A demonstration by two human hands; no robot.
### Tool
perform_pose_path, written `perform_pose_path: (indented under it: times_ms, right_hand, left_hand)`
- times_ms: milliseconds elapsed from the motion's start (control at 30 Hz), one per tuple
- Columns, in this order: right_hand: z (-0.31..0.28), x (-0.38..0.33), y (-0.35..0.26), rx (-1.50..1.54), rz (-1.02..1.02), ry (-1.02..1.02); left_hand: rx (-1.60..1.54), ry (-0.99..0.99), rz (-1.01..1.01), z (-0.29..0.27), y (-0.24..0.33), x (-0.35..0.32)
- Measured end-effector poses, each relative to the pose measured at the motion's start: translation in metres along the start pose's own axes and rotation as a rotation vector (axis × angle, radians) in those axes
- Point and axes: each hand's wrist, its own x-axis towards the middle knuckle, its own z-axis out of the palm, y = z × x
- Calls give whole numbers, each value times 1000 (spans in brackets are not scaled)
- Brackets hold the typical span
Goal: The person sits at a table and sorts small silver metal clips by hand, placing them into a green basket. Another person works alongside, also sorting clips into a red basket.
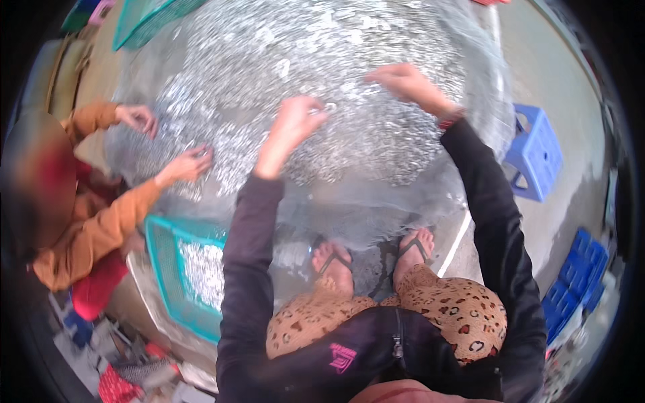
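A broad layer of small silvery pieces, which look like little fish (255, 74), lies on a pale sheer net (322, 211); blur hides their detail. My left hand (292, 124) is over the middle of the layer, its fingers curled and thumb close to the fingertips. Farther up and to the right, my right hand (406, 87) points leftward low over the layer, fingers drawn together. Anything pinched in either hand is too small to make out. Dark sleeves cover both my forearms, and a band circles the right wrist.
At the left a co-worker in orange sleeves reaches over the layer with both hands (185, 166). A teal basket (178, 316) with silvery pieces stands by my left arm; another teal basket (127, 30) is at the far left. A blue plastic stool (541, 154) and blue crates (571, 285) are at right.
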Motion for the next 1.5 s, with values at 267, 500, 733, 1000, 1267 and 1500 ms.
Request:
perform_pose_path:
  times_ms: [267, 500, 733, 1000, 1267, 1500]
  right_hand:
    - [65, 23, 48, -812, -209, 199]
    - [19, -37, -9, 552, 114, -129]
    - [16, -50, -16, 1267, -243, -363]
    - [27, -11, -1, -341, -330, 140]
    - [56, -3, 16, -763, -121, 227]
    - [12, -28, -16, 67, -79, 155]
  left_hand:
    - [181, -38, -291, -29, 21, -5]
    - [-408, 165, -443, -43, 1, -12]
    - [123, 80, -116, 1, -13, 0]
    - [58, 11, -96, 5, -1, 1]
    - [-829, 116, -357, -56, 18, -28]
    - [-1648, 108, -100, -45, 7, -11]
